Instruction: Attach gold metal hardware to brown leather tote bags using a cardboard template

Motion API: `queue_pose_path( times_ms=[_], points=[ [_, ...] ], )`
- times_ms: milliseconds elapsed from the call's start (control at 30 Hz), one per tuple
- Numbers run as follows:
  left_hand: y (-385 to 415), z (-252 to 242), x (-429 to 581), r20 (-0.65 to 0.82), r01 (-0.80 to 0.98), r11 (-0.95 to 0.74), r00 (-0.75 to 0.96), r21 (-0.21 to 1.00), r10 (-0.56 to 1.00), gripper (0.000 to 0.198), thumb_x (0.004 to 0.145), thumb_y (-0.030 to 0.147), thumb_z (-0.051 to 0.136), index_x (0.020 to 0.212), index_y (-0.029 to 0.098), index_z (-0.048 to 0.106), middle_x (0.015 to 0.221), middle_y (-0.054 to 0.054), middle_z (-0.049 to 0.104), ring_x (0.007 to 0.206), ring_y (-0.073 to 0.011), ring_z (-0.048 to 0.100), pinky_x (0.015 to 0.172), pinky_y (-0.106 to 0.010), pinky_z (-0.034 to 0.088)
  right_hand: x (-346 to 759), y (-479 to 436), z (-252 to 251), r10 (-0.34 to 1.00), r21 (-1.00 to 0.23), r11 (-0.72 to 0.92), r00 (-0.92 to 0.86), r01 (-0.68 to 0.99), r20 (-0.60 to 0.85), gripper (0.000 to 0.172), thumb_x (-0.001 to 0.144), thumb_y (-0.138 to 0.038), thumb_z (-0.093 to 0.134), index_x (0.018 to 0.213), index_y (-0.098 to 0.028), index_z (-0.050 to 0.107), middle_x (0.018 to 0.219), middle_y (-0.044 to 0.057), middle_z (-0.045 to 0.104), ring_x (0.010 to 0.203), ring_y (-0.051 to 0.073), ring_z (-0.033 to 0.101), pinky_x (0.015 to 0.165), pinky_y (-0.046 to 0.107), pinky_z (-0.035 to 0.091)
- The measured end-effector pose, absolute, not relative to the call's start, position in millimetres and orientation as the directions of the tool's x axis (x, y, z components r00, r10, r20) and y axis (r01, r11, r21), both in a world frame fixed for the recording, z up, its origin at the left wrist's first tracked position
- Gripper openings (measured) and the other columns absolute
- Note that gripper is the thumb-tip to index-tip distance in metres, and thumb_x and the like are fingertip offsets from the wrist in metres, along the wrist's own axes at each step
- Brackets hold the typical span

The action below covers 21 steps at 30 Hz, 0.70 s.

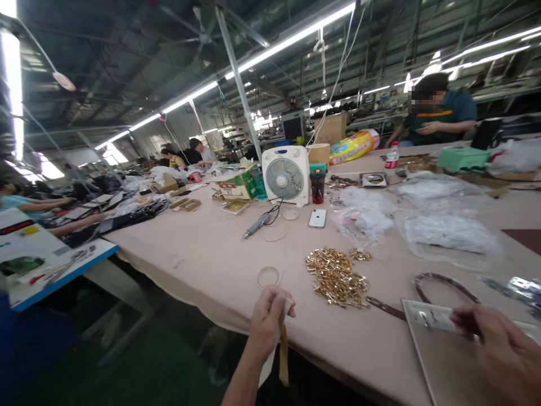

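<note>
My left hand (pixel 270 316) is closed at the front edge of the table, with a pale strip (pixel 267 369) pinched in it. A tan band (pixel 283 358) hangs below the same hand. Just beyond the fingers lies a thin pale ring (pixel 267 276), perhaps a coiled strip. My right hand (pixel 499 344), a little blurred, is held with curled fingers over a flat grey-beige panel (pixel 439 361); what its fingertips grip, if anything, I cannot make out. A brown strap (pixel 386 307) curves around the panel's far side. Between my hands is a heap of gold metal fittings (pixel 336 276).
Behind the heap stand a white box fan (pixel 286 175), a dark tumbler (pixel 317 186) and a phone (pixel 316 218). A corded grey tool (pixel 256 225) lies left of them. Plastic bags (pixel 448 234) cover the right side. A co-worker (pixel 442 113) sits across the table.
</note>
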<state>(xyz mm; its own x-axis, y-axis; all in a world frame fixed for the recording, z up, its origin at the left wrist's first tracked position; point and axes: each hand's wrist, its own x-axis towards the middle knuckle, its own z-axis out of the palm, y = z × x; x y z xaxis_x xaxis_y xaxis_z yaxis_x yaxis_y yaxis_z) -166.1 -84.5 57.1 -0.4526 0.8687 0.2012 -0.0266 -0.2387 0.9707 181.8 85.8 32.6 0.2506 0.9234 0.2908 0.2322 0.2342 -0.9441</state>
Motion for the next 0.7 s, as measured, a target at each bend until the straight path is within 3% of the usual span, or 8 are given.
queue_pose_path(
  times_ms=[67,133,200,233,267,400,567,700],
  points=[
    [-63.7,62.0,-138.6,0.178,-0.250,-0.268,-0.330,0.931,0.927,0.034,0.099,0.050,0.067,0.090,0.019,0.057,0.084,-0.001,0.066,0.070,-0.0122,0.060,0.070,-0.025,0.046,171.9,71.5,33.8,0.959,-0.949,0.239,0.103,0.204,0.264,0.044,0.089,-0.075,0.059,0.076,-0.036,0.075,0.074,0.013,0.069,0.066,0.026,0.062,0.067,0.050,0.048],
    [-46.3,64.7,-110.9,0.181,-0.418,-0.262,-0.224,0.870,0.958,0.033,0.097,0.048,0.070,0.090,0.019,0.057,0.084,-0.002,0.066,0.074,-0.0128,0.060,0.073,-0.025,0.046,154.0,47.6,38.1,0.953,-0.948,0.267,-0.193,0.170,0.234,0.041,0.089,-0.070,0.062,0.086,-0.033,0.079,0.080,0.011,0.073,0.068,0.026,0.066,0.066,0.044,0.055],
    [-33.8,67.6,-85.9,0.190,-0.528,-0.249,-0.164,0.812,0.968,0.031,0.096,0.045,0.072,0.090,0.018,0.059,0.089,-0.003,0.067,0.083,-0.0145,0.061,0.079,-0.026,0.047,131.7,20.4,41.6,0.852,-0.932,0.332,-0.470,0.146,0.230,0.039,0.087,-0.059,0.071,0.115,-0.033,0.078,0.105,0.010,0.077,0.085,0.028,0.072,0.077,0.040,0.061],
    [-29.4,69.6,-75.4,0.192,-0.568,-0.242,-0.148,0.787,0.970,0.030,0.096,0.044,0.073,0.090,0.018,0.060,0.093,-0.004,0.068,0.089,-0.0156,0.062,0.082,-0.027,0.048,120.6,8.0,41.7,0.808,-0.916,0.369,-0.541,0.158,0.232,0.051,0.084,-0.053,0.078,0.130,-0.032,0.072,0.118,0.010,0.075,0.094,0.028,0.073,0.084,0.039,0.062],
    [-26.1,71.8,-66.7,0.192,-0.601,-0.235,-0.136,0.764,0.972,0.028,0.096,0.043,0.074,0.090,0.018,0.061,0.097,-0.005,0.068,0.096,-0.0165,0.062,0.085,-0.027,0.049,110.6,-2.7,40.3,0.786,-0.900,0.402,-0.568,0.169,0.245,0.053,0.085,-0.048,0.079,0.134,-0.031,0.069,0.121,0.010,0.075,0.095,0.028,0.073,0.086,0.038,0.062],
    [-21.4,81.5,-49.6,0.178,-0.715,-0.198,-0.103,0.671,0.979,0.026,0.093,0.038,0.078,0.087,0.018,0.063,0.098,-0.004,0.067,0.108,-0.0165,0.063,0.094,-0.025,0.050,91.2,-24.3,27.4,0.815,-0.890,0.433,-0.485,0.142,0.319,0.024,0.099,-0.042,0.061,0.110,-0.028,0.077,0.090,0.006,0.077,0.075,0.022,0.071,0.071,0.029,0.061],
    [-23.7,87.0,-54.6,0.091,-0.855,-0.107,-0.070,0.507,0.993,0.034,0.083,0.041,0.087,0.086,0.021,0.059,0.094,0.000,0.062,0.103,-0.0140,0.065,0.094,-0.024,0.055,99.2,-27.9,24.4,0.837,-0.920,0.384,-0.449,0.072,0.314,0.020,0.096,-0.047,0.069,0.099,-0.030,0.079,0.080,0.003,0.074,0.068,0.022,0.070,0.062,0.026,0.058],
    [-25.2,91.0,-68.4,0.073,-0.906,-0.123,-0.101,0.405,0.992,0.033,0.082,0.036,0.089,0.088,0.023,0.059,0.094,0.003,0.060,0.098,-0.0120,0.064,0.089,-0.022,0.056,102.3,-31.8,21.8,0.804,-0.893,0.449,-0.456,0.044,0.382,0.019,0.099,-0.043,0.066,0.093,-0.030,0.079,0.074,0.003,0.072,0.064,0.020,0.069,0.060,0.025,0.057]
  ],
)
